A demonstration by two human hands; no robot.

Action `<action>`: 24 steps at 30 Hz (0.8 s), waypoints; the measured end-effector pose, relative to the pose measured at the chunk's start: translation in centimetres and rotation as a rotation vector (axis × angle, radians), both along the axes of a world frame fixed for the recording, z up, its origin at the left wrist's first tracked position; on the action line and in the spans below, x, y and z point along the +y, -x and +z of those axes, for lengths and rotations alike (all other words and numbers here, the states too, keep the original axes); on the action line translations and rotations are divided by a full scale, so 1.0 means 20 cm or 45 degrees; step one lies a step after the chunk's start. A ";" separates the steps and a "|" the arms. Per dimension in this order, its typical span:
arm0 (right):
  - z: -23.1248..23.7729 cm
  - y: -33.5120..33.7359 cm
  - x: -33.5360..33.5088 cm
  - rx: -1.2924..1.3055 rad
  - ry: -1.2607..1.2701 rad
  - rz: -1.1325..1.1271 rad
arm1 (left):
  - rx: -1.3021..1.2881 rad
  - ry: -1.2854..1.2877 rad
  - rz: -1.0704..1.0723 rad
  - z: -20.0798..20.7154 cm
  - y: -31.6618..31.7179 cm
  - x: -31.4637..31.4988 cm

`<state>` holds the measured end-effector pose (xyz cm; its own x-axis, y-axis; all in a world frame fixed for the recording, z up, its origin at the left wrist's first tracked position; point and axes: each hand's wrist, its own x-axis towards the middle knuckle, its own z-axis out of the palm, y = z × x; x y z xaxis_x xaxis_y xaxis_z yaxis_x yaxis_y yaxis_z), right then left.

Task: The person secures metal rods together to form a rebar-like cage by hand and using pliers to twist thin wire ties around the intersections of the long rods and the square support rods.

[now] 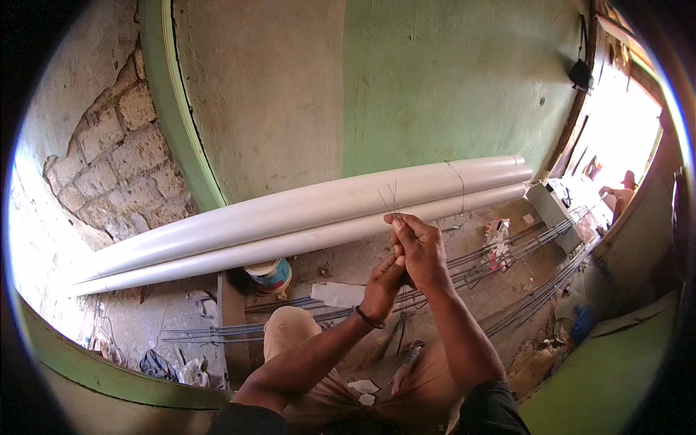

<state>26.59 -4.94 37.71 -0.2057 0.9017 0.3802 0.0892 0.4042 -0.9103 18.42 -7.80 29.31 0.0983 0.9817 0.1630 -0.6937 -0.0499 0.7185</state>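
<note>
My right hand [423, 249] is closed, its thumb and fingers pinching a few thin wires [392, 198] whose free ends stick up past the fingertips. Just below and touching it is my left hand [382, 288], also closed; what lies inside its fingers is hidden. A dark band circles the left wrist. Both hands are in front of two long white pipes [304, 201], one thicker than the other, with a tie around them near the right end. Long steel bars [500, 254] run beneath my hands and forearms.
A bucket [270, 275] stands below the pipes. Boards [233, 319] [554, 217] prop the bars at both ends. Rubbish and plastic bags [194, 371] litter the floor. Another person [621, 194] is near the bright doorway at right. A green and beige wall [435, 87] rises behind the pipes.
</note>
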 end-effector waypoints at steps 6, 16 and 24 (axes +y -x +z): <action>-0.05 0.00 0.02 0.183 0.145 0.072 | 1.329 -0.395 0.939 0.10 0.17 0.02; -0.08 -0.04 -0.03 0.431 0.618 0.442 | 0.087 -0.138 0.188 0.20 0.24 0.11; -0.09 -0.06 -0.02 0.335 0.631 0.539 | 0.117 -0.029 0.218 0.21 0.22 0.09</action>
